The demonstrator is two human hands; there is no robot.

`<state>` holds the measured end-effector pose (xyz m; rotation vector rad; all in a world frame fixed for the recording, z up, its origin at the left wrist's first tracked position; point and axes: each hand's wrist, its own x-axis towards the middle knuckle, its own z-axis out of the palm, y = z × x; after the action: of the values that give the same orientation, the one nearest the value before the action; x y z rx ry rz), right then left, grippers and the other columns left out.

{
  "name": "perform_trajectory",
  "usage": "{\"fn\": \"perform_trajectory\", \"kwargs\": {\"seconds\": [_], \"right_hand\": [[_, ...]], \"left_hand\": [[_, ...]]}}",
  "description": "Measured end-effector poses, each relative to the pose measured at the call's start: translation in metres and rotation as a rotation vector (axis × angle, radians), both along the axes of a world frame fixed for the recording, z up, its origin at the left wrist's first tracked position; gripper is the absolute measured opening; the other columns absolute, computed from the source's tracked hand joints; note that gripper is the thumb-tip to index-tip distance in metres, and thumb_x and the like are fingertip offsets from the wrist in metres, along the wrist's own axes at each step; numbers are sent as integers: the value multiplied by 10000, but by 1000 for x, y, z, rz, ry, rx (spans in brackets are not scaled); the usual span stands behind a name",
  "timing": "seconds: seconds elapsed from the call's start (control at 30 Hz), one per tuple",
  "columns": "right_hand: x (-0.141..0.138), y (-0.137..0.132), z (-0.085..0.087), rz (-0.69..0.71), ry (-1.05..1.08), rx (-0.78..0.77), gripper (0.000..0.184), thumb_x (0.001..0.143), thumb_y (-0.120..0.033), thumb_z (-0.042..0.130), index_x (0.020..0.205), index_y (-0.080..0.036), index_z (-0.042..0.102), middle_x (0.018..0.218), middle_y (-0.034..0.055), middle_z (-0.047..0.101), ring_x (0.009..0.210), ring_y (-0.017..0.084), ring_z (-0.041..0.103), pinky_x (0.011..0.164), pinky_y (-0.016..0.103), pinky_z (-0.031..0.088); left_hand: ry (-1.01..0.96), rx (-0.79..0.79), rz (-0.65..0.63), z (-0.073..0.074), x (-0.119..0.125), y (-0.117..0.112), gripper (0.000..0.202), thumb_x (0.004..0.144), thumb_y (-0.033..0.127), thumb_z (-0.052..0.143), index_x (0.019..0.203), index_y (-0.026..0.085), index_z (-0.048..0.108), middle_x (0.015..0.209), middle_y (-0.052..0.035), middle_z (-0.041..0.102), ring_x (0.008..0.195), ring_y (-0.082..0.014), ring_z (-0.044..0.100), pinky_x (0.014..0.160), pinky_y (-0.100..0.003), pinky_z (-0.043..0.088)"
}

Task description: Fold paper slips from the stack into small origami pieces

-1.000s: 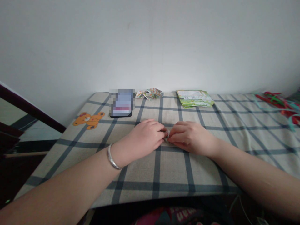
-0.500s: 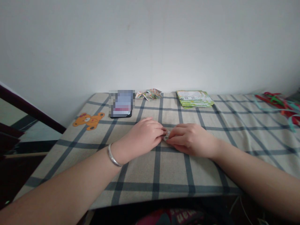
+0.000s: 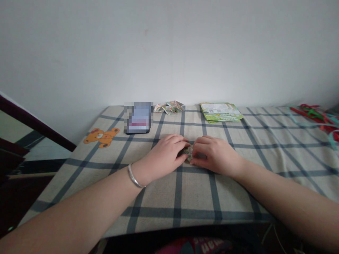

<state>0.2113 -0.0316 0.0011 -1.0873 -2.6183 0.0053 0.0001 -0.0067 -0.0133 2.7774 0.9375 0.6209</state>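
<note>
A small piece of folded printed paper (image 3: 189,153) lies between my two hands on the checked tablecloth (image 3: 159,197). My left hand (image 3: 169,151), with a silver bangle on its wrist, curves around the paper's left side, thumb and fingertips closed on it. From the right, my right hand (image 3: 215,153) pinches the other side with thumb and fingers. Much of the paper is hidden by my fingers.
At the back stand a phone (image 3: 139,118) with a blurred screen, several folded paper pieces (image 3: 169,107) and a stack of green printed sheets (image 3: 221,112). An orange bear cutout (image 3: 102,137) lies left. Coloured ribbons (image 3: 315,114) are at the far right.
My fingers have shifted on the paper and their tips have risen slightly, so more of its printed surface shows. The view has moved a little; the other things stay in place.
</note>
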Motion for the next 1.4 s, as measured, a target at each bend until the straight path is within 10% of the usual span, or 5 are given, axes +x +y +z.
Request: {"fn": "perform_trajectory", "kwargs": {"seconds": [0.4,1.4], "right_hand": [[-3,7,-5,-130,154,-110,225,778,-373,709,808,-187,586,783,31,600,750,174,536,649,284,399],[-6,7,-7,-92,131,-6,213,943,-273,482,791,-181,599,781,24,594,714,141,546,618,257,368]], "left_hand": [[-269,-272,104,-1,5,5,170,814,174,637,974,214,594,874,0,637,843,-166,608,762,-321,502],[-141,28,53,2,2,4,98,892,254,586,824,187,568,787,19,631,805,-157,588,1035,-447,370]]}}
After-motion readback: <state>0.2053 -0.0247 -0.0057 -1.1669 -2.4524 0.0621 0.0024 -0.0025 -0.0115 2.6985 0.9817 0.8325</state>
